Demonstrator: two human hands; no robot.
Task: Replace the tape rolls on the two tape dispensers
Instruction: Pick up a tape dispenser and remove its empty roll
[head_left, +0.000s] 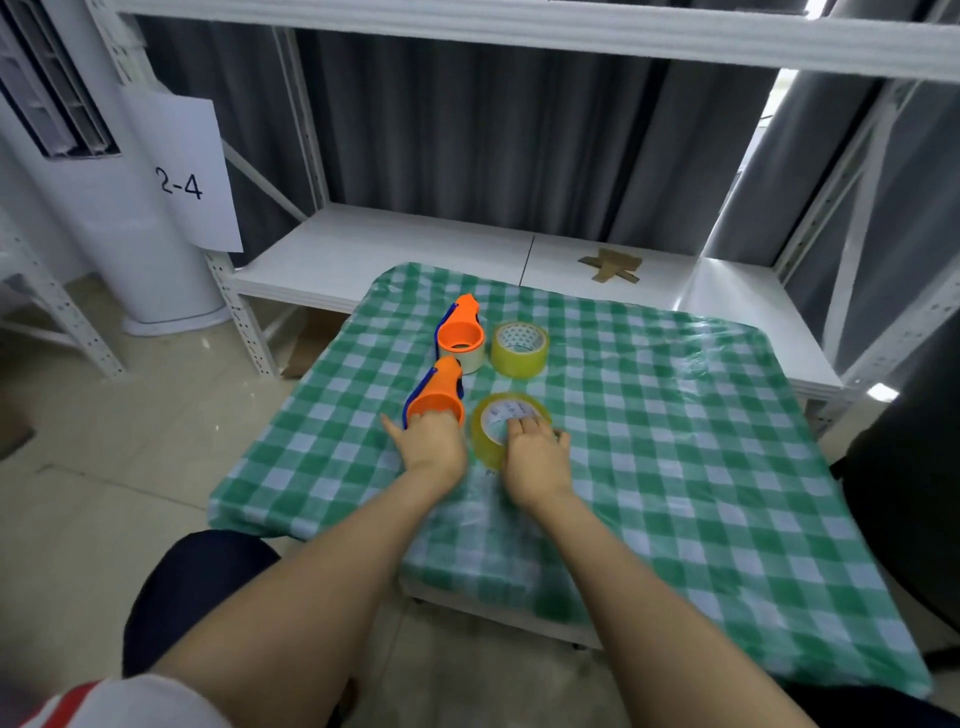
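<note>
My left hand (431, 449) is wrapped around the base of the near dispenser (435, 397), fingers closed on it, thumb stuck out to the side. No roll shows on it from here. My right hand (535, 457) rests on the near roll (506, 428), a yellowish one lying flat just right of that dispenser; my fingers (524, 426) reach over its rim into the core, but I cannot tell whether they grip it or only touch it. Farther back on the green checked surface (675, 441), the far dispenser (460, 332) holds a pale roll (471, 358) around its base. Just beside it, to the right, lies the far roll (519, 347), yellow, flat, its core open upward. Behind the surface, cardboard scraps (612, 265) lie on a white shelf (415, 249).
</note>
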